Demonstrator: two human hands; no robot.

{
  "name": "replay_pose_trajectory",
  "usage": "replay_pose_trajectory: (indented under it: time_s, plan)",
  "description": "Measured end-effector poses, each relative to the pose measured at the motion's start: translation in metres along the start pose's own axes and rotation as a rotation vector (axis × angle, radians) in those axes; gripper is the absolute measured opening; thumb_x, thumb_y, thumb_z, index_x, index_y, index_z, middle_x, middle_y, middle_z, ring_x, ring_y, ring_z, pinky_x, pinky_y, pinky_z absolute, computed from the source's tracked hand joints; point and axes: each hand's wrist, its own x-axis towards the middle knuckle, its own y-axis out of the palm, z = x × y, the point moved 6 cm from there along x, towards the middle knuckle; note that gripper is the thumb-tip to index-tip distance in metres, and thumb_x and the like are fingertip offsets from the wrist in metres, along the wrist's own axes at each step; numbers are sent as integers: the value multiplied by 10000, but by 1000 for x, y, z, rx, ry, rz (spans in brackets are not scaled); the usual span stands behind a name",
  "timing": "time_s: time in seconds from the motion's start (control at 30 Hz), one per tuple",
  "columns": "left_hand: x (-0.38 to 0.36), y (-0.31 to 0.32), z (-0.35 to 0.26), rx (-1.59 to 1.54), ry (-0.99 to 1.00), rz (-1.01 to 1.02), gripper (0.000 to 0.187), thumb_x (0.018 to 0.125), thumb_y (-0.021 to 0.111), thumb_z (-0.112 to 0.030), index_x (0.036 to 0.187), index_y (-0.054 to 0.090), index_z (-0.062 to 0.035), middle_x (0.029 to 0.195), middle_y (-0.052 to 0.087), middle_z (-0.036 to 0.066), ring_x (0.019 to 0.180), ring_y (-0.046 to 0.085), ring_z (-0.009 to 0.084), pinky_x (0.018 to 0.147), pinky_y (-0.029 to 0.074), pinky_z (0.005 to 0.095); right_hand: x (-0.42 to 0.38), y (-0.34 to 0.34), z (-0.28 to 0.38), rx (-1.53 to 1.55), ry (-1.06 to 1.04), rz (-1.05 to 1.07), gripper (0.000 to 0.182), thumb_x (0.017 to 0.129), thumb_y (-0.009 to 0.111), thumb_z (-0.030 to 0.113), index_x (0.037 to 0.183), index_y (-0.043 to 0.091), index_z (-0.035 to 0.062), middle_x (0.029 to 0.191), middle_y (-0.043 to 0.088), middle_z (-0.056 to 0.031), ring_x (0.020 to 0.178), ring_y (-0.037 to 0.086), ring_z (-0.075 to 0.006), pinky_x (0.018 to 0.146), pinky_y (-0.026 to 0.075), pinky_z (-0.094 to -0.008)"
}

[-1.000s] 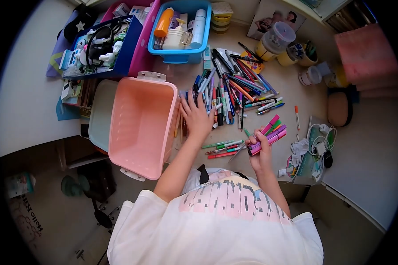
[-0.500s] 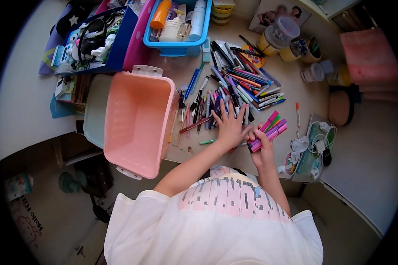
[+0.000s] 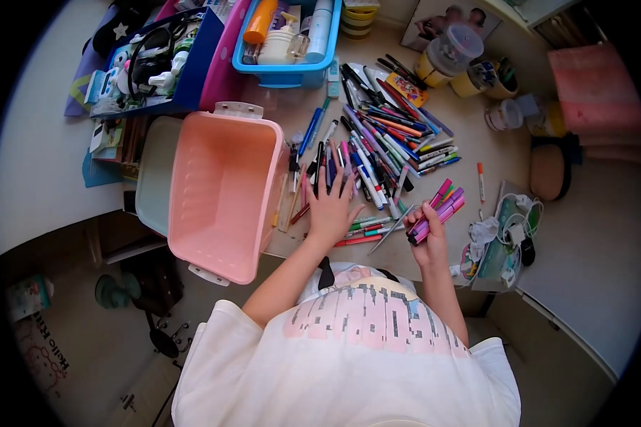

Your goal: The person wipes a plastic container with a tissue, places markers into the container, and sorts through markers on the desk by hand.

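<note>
My left hand lies palm down with fingers spread over the left part of a large heap of pens, its fingertips among dark and purple pens. A bunch of pink and purple markers, with a bit of green and orange among them, is gripped in my right hand just right of the heap. Between my hands, a thin grey pen-like stick slants near several green and red pens by the desk's front edge.
An open pink bin stands left of the heap. Behind it are a blue basket of bottles and a dark blue box with headphones. Clear jars stand at the back right. White cables lie at right, near one orange-capped marker.
My left hand has slid left across the pens, baring green and red pens near the front edge and white-and-blue ones in the heap. My right hand keeps the markers, shifted slightly right.
</note>
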Motion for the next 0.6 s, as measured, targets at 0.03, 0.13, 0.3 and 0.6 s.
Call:
replay_pose_trajectory:
  time_s: [0.03,0.13,0.3,0.6]
  plan:
    - [0,-4,4,-1,-31,-23,666,900,588,-519,1445,456,-160,1538,354,87,1423,245,414,1122,136,647,-1,0,1,-1,-2,-4,149,944,637,188,1013,537,102,800,545,-1,769,545,-123,795,490,-318]
    - [2,-7,12,-48,-79,-115,577,884,631,-486,1329,569,-123,1484,399,135,1401,252,429,1123,166,607,-2,2,2,-8,-10,28,157,943,638,187,1016,531,100,809,543,-3,777,550,-132,799,493,-321]
    - [30,-7,18,-145,-181,-219,404,811,731,-363,1091,663,-79,1270,489,179,1287,357,391,1043,267,547,0,-3,-1,42,-1,49,186,930,649,135,1044,514,76,801,567,-26,769,585,-156,802,509,-358]
    - [34,-34,9,-356,-297,-312,236,885,655,-270,906,633,-36,1106,513,164,1133,421,346,959,321,485,-2,8,1,-157,42,3,242,921,650,111,1122,577,-3,995,675,-110,987,662,-226,826,582,-386]
